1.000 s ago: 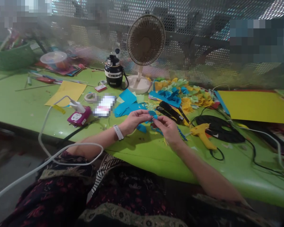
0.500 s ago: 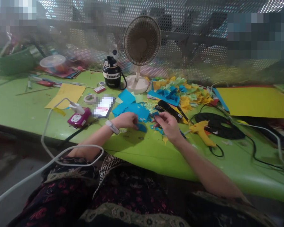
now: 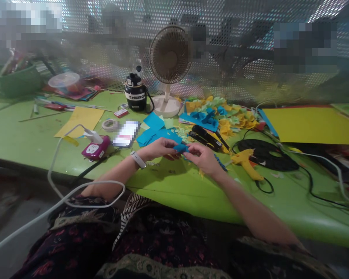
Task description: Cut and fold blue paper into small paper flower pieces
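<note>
Between my two hands is a small piece of blue paper [image 3: 180, 148], held just above the green table. My left hand [image 3: 160, 149], with a white band at the wrist, pinches its left end. The fingertips of my right hand [image 3: 203, 158] are closed on its right end. Flat blue paper sheets [image 3: 152, 133] lie just behind my left hand, with pale green scraps beside them. A black stapler [image 3: 205, 137] rests behind my right hand. Blue and yellow paper bits lie partly hidden under my right hand.
A yellow glue gun [image 3: 247, 164] lies to the right near a black mask-like sheet [image 3: 267, 155]. A fan [image 3: 170, 56], a black bottle [image 3: 135, 95] and a heap of cut paper [image 3: 221, 114] stand behind. At left are a phone [image 3: 126, 133], tape roll [image 3: 110, 124], purple power socket [image 3: 95, 148] and looping white cable [image 3: 84, 182].
My left hand has come up and rightward with the blue paper. Both hands, apart before, now meet at that piece. The view has shifted slightly.
</note>
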A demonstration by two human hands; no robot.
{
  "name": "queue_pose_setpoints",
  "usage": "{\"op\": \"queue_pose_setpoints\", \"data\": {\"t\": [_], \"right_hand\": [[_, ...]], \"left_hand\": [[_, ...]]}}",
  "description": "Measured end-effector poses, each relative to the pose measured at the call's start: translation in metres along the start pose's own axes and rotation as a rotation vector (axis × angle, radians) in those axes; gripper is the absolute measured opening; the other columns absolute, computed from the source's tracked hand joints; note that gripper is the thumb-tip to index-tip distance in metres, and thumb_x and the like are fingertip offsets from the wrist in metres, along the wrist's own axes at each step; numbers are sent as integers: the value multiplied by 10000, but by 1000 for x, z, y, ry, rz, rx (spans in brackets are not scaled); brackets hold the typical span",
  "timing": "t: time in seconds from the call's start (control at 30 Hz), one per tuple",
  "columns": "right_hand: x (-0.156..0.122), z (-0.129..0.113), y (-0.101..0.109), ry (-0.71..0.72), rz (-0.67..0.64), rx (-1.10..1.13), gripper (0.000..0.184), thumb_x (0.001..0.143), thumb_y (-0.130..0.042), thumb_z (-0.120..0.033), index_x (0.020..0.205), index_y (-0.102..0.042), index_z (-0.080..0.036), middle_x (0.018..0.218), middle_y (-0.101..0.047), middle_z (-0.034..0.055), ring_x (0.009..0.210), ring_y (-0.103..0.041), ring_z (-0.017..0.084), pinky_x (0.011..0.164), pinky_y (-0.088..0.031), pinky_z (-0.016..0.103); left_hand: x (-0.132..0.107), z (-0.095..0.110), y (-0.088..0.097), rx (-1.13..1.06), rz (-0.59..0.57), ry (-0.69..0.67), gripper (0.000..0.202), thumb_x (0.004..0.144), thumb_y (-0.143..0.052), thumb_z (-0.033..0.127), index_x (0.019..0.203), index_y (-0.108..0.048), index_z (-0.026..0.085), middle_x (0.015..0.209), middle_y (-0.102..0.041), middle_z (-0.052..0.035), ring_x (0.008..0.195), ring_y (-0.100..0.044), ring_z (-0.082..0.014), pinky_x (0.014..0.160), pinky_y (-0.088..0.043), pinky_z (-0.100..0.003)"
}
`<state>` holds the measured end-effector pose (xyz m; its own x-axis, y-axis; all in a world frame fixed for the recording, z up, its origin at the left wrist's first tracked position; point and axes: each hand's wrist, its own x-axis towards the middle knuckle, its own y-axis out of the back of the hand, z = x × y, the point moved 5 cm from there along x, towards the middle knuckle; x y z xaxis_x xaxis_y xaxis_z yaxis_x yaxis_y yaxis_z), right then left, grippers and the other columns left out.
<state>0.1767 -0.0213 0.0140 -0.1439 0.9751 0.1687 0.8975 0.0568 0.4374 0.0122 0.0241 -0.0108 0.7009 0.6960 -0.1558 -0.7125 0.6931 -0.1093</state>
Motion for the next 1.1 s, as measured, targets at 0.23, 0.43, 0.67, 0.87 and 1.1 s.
{"op": "queue_pose_setpoints", "data": {"t": [0.23,0.43,0.67,0.87,1.1], "right_hand": [[0,2,0,-59,-62,-99,266,703,-671,-451,662,-553,-216,611,-521,-25,564,-434,133,565,-353,288],[1,3,-1,-32,-119,-135,259,701,-665,-443,673,-577,-201,597,-537,-23,566,-442,128,554,-356,274],[0,2,-1,-17,-93,-168,303,722,-682,-481,665,-577,-203,584,-532,-23,550,-435,123,533,-338,270],[2,3,4,-77,-56,3,426,708,-704,-603,689,-595,-191,596,-542,-17,540,-425,115,512,-322,268],[1,5,3,-80,-49,49,417,758,-685,-599,687,-599,-197,643,-623,13,577,-531,141,577,-421,297]], "left_hand": [[-3,0,-7,-14,-74,24,219,767,-783,318,899,-725,153,889,-774,-89,810,-744,-164,686,-572,-233],[-9,7,-12,79,-52,80,248,749,-783,318,873,-716,114,885,-768,-98,821,-737,-175,719,-582,-266],[-4,0,-12,62,-9,75,329,759,-803,395,822,-699,89,774,-752,-84,676,-718,-135,689,-589,-257],[-3,2,-8,-3,-24,74,294,782,-801,361,872,-697,101,866,-768,-92,693,-725,-125,692,-602,-255],[-4,5,-8,-9,-69,54,259,783,-802,325,882,-687,115,834,-759,-54,709,-729,-127,657,-596,-233]]}}
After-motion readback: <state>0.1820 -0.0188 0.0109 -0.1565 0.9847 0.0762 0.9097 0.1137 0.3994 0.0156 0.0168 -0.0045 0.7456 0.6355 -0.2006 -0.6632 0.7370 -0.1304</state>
